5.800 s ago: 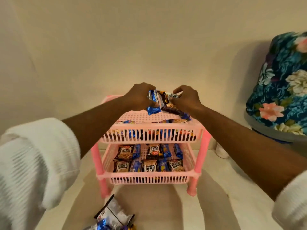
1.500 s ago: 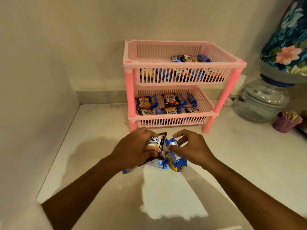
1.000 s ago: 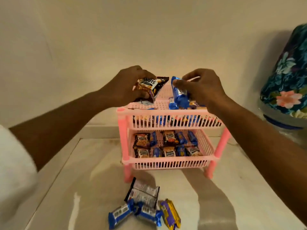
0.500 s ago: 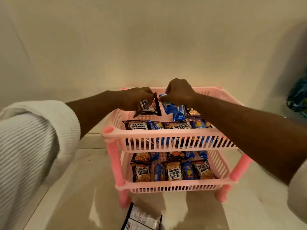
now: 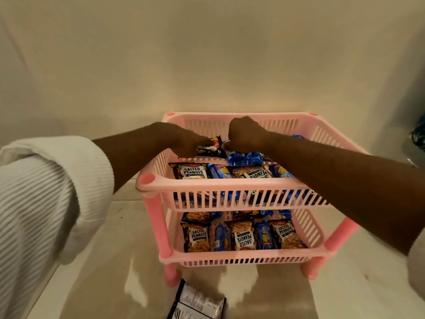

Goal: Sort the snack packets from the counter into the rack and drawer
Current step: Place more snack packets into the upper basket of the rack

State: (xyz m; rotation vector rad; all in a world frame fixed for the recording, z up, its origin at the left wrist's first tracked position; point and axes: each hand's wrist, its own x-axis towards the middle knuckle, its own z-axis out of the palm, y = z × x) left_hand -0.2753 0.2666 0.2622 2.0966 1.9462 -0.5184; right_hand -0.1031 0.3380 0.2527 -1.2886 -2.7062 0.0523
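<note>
A pink two-tier rack [image 5: 147, 180] stands on the pale counter [image 5: 115, 261] against the wall. Both hands reach into its top tier. My left hand [image 5: 186, 143] holds a dark peanut packet [image 5: 210, 150] low over the tier's floor. Beside it, my right hand [image 5: 246, 134] is curled, its fingertips pinching the end of a blue packet [image 5: 245, 157] that lies among the others. Salted-peanut packets [image 5: 189, 171] and blue packets fill the front of the top tier. The lower tier [image 5: 322, 249] holds a row of the same packets.
A dark packet with a white back [image 5: 197, 302] lies on the counter in front of the rack, cut off by the frame's lower edge. A wall closes the left side. At the far right edge a dark floral cover [image 5: 419, 134] shows.
Both hands have sunk lower into the top tier with their packets, and the blue packet now lies on the others. The view has moved closer to the rack.
</note>
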